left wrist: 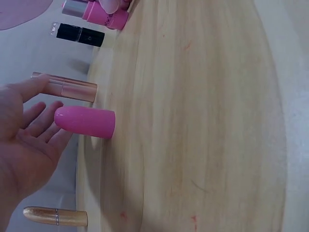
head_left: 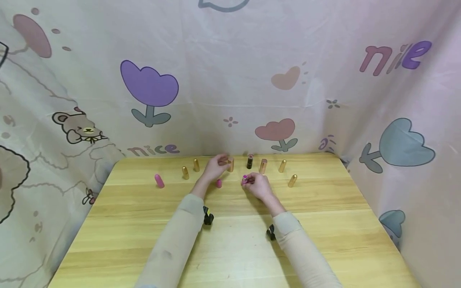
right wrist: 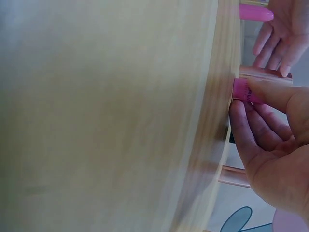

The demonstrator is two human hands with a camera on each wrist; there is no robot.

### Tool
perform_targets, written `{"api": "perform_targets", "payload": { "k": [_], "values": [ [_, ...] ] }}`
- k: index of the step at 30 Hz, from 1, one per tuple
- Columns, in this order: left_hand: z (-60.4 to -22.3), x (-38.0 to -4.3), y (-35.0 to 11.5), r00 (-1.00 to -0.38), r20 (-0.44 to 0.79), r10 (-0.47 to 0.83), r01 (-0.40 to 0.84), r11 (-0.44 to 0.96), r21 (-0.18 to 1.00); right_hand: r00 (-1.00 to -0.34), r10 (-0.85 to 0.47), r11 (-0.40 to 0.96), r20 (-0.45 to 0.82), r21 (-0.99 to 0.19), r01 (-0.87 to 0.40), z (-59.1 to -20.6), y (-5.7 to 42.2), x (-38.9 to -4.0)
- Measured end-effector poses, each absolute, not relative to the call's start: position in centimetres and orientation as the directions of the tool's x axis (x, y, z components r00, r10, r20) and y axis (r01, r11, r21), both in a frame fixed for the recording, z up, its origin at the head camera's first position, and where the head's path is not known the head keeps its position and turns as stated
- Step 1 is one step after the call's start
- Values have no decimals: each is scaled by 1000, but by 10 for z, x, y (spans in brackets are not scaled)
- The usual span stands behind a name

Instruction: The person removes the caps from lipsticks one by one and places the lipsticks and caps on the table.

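Note:
My right hand (head_left: pixel 258 186) pinches a pink lipstick tube (right wrist: pixel 241 90) between thumb and fingers, its base at the tabletop. That tube's silver upper part (left wrist: pixel 74 7) shows in the left wrist view. At the back of the table, my left hand (head_left: pixel 215 167) touches the upper part of an upright rose-gold lipstick (left wrist: pixel 72 89) with its thumb, while the other fingers lie loosely extended. Just in front of this hand stands a short pink round-ended piece (left wrist: pixel 89 122), which looks like a cap. A black lipstick (head_left: pixel 250 162) with a clear top stands between the hands, further back.
Gold lipsticks (head_left: pixel 185 173) stand left of the hands, with a taller pink lipstick (head_left: pixel 159 181) further out. On the right are another rose-gold lipstick (head_left: pixel 263 166) and two gold lipsticks (head_left: pixel 292 181). A printed curtain (head_left: pixel 216 88) hangs behind the wooden table (head_left: pixel 230 248).

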State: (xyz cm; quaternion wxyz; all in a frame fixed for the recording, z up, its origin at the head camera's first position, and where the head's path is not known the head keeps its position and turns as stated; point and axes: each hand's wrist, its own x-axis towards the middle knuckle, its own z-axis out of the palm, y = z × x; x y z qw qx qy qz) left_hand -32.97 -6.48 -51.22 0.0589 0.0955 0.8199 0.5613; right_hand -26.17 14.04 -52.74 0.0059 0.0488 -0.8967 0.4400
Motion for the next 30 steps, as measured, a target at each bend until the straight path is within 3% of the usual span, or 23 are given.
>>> {"api": "perform_targets", "payload": {
  "k": [22, 30],
  "values": [
    [-513, -331, -64, -976, 32, 214, 106, 343, 933, -993, -116, 598, 0, -799, -70, -519, 143, -255],
    [-519, -325, -71, -987, 54, 151, 106, 358, 928, -997, -43, 556, 67, -827, -80, -514, 147, -244]
  ]
}}
